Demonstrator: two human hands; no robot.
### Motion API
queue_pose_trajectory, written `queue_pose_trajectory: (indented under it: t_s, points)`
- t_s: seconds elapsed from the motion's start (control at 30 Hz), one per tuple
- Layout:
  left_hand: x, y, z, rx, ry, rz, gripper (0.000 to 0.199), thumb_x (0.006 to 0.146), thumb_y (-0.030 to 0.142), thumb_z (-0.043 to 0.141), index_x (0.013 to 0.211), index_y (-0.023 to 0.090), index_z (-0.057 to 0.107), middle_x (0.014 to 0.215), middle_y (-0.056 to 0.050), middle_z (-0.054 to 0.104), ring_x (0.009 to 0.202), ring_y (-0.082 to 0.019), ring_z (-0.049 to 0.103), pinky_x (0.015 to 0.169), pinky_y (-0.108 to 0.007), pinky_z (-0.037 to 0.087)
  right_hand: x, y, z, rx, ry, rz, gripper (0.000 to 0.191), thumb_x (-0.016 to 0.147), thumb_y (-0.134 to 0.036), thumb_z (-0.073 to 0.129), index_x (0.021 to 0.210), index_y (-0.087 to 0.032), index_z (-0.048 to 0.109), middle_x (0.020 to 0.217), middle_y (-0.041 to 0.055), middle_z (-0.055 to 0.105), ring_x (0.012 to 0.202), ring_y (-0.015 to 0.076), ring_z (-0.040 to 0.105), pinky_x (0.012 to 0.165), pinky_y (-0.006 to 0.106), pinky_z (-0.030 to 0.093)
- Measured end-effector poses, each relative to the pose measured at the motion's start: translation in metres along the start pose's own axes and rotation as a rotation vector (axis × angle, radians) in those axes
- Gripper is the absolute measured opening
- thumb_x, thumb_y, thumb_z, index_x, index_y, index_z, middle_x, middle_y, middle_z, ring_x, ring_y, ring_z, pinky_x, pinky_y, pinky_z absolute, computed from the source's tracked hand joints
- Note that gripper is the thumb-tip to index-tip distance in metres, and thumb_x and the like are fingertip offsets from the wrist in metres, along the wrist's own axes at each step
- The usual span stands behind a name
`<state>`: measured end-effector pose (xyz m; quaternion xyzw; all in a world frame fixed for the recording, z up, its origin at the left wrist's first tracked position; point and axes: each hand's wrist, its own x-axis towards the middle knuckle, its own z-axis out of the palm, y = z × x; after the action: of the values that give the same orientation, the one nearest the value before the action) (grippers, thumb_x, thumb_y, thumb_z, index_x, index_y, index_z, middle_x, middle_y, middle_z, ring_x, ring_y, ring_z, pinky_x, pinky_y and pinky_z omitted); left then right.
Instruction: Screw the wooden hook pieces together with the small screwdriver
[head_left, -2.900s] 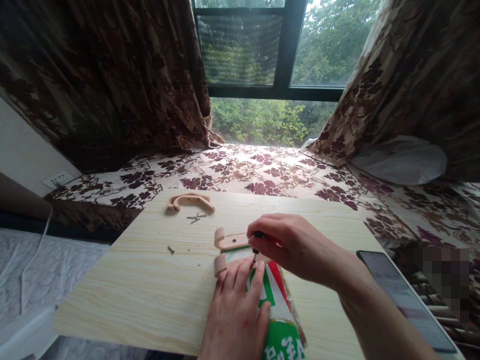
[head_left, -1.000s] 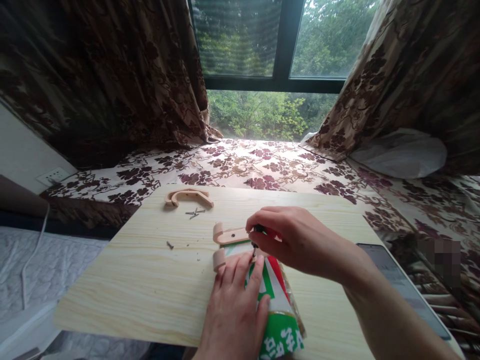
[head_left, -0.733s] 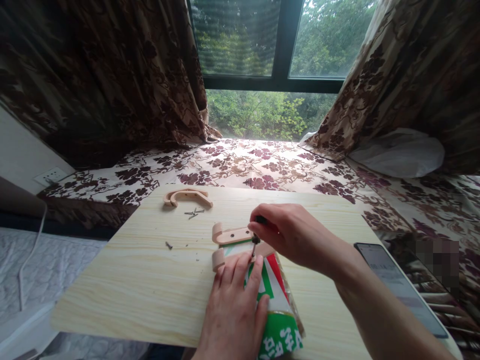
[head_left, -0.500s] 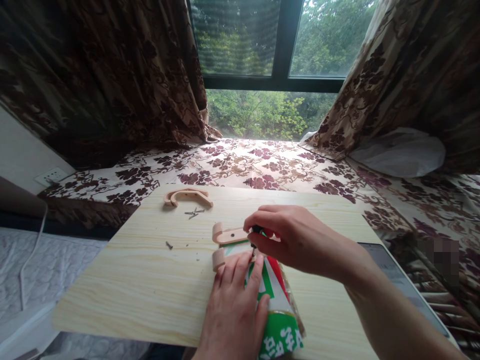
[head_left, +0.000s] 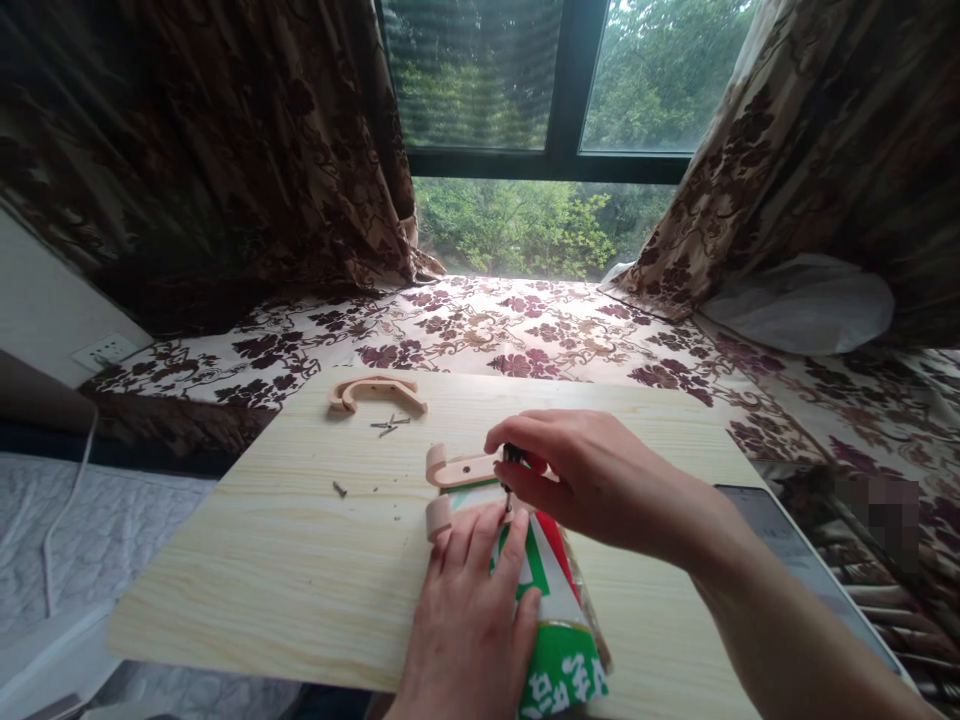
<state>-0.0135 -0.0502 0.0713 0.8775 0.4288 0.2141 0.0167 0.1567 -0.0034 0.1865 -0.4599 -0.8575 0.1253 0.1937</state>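
Note:
Pinched in the fingers of my right hand (head_left: 559, 470) is a small screwdriver (head_left: 513, 455) with a black handle, held nearly upright. Its tip points down at a screw by the right end of the nearer curved wooden hook (head_left: 441, 520). My left hand (head_left: 472, 600) lies palm down with fingers stretched out, pressing on that hook, which it partly covers. Just beyond sits a second wooden hook (head_left: 466, 470) with a dark hole or screw head in it. Under the hooks and my left hand is a green, white and red plastic packet (head_left: 562, 650).
Two more curved wooden pieces (head_left: 382, 388) lie at the back left of the light wooden table (head_left: 262, 560), with several screws (head_left: 390, 425) in front of them. A single screw (head_left: 340, 489) rests farther left. A flat-screened device (head_left: 795, 560) is along the right edge.
My right fingers have shifted very slightly around the screwdriver handle. My left hand stays in place on the hook, and the other pieces have not moved.

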Motion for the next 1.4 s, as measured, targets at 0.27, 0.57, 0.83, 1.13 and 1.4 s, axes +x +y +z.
queue_pose_trajectory:
  t_s: [0.27,0.57,0.83,1.13,1.4]
  points:
    - [0.0014,-0.0007,-0.0008,-0.011,-0.014,-0.008,0.048,0.088,0.033,0.050,0.134,0.021,0.045,0.133,-0.010,0.050,0.123,-0.029,0.044,0.098,-0.048,0.045,0.0011,0.0016,0.0049,0.016,0.007,0.039,0.011,0.091,-0.020,0.048,0.087,-0.016,0.057,0.070,0.0002,0.058,0.060,0.0108,0.043,0.059,0.024,0.034]
    - [0.0019,0.0013,-0.0021,-0.021,-0.033,-0.027,0.047,0.089,0.033,0.049,0.134,0.022,0.045,0.133,-0.009,0.050,0.124,-0.028,0.043,0.100,-0.047,0.043,-0.0004,-0.0014,-0.0028,-0.022,-0.011,-0.002,0.011,0.088,-0.020,0.052,0.086,-0.017,0.061,0.074,0.0008,0.060,0.063,0.0107,0.047,0.060,0.024,0.033]
    - [0.0013,-0.0001,-0.0006,-0.004,-0.038,-0.006,0.048,0.089,0.031,0.049,0.135,0.021,0.044,0.135,-0.011,0.049,0.123,-0.030,0.044,0.098,-0.050,0.045,0.0025,0.0031,0.0060,-0.003,0.047,0.084,0.016,0.091,-0.023,0.049,0.082,-0.015,0.060,0.067,0.0006,0.057,0.058,0.0106,0.044,0.056,0.024,0.032]
    - [0.0028,0.0013,-0.0025,-0.029,-0.043,-0.033,0.047,0.089,0.032,0.049,0.135,0.022,0.045,0.134,-0.009,0.050,0.124,-0.028,0.043,0.100,-0.047,0.043,-0.0002,-0.0011,-0.0025,0.034,-0.007,-0.043,0.012,0.090,-0.021,0.051,0.091,-0.017,0.063,0.077,0.0012,0.061,0.066,0.0112,0.049,0.061,0.024,0.034]
    - [0.0003,-0.0003,-0.0007,0.032,-0.035,0.016,0.051,0.086,0.024,0.049,0.136,0.018,0.043,0.134,-0.013,0.048,0.123,-0.031,0.044,0.096,-0.050,0.046,0.0023,0.0052,0.0027,0.003,0.055,0.086,0.016,0.091,-0.024,0.050,0.084,-0.015,0.060,0.068,0.0008,0.058,0.059,0.0112,0.045,0.056,0.024,0.032]
